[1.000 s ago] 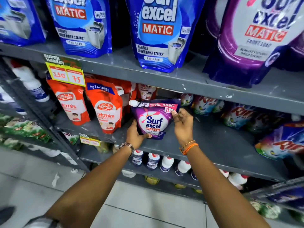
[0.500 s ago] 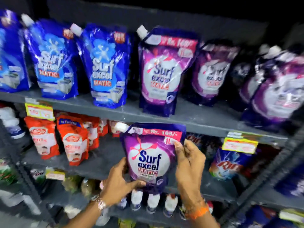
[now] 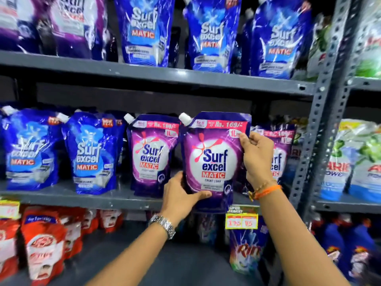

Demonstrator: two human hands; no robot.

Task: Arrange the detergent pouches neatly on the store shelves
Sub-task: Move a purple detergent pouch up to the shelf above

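Item: purple pouch [image 3: 214, 162], upright at the middle shelf [image 3: 82, 198] front, your left hand [image 3: 181, 195] clamped on its base, right hand [image 3: 257, 155] on its top corner; placing step; next, seat it between its purple neighbours.

Grey metal shelves [image 3: 144, 74] run across the view in tiers; a perforated upright [image 3: 321, 112] rises at the right, leaning in the wide-angle lens; behind the middle tier the back panel [image 3: 123, 98] is dark grey and shadowed; a yellow price tag [image 3: 241, 220] hangs from the middle shelf's front edge, another [image 3: 9, 209] at far left; red packs [image 3: 43, 242] fill the lower left; green-and-white bags [image 3: 358, 159] stand in the next bay at right; light falls from the front, glaring on the glossy packaging.
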